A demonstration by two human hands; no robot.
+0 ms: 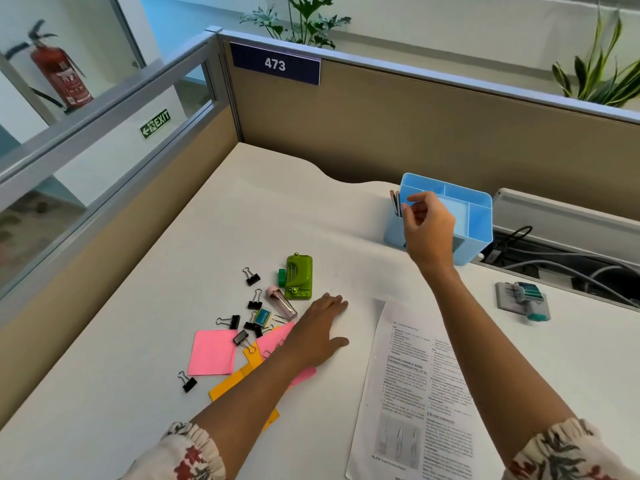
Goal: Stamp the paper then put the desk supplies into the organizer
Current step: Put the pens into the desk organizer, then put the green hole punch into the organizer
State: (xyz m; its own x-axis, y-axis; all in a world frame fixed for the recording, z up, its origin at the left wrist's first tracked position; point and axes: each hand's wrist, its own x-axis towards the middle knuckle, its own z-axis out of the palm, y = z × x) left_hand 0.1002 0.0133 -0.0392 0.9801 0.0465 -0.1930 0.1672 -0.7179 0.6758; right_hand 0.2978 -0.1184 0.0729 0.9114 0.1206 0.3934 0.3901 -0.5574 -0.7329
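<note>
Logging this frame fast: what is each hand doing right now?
Left hand: open, flat on the white desk, holding nothing.
Right hand: at the light blue plastic organizer, fingers pinched on thin dark pens or pencils.

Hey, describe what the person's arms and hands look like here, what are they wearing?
Both forearms are bare from wrist to near the elbow. Each ends in a gathered, elasticated cuff of pale fabric printed with red flowers and dark leaves: left sleeve, right sleeve. The left hand and right hand show no rings, watch or gloves.
</note>
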